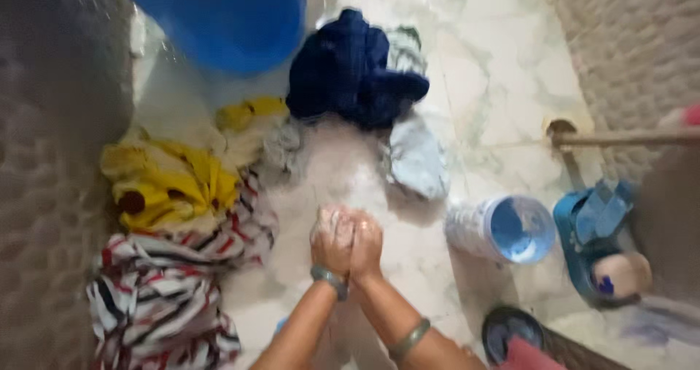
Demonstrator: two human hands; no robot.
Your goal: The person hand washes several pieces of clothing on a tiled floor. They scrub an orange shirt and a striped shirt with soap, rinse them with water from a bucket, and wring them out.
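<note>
You're rubbing left hand (332,240) and right hand (367,244) together, soapy, nothing held; striped cloth (168,290) is lying nearest to grab.

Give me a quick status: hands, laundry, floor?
Left hand and right hand pressed together, soapy. White cloth beneath them on floor. Clothes piled left; open tub right.

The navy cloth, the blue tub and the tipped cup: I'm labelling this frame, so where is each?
Navy cloth (350,71), head view, middle of the heap.
Blue tub (219,16), head view, its outer wall.
Tipped cup (519,229), head view, blue inside.
</note>
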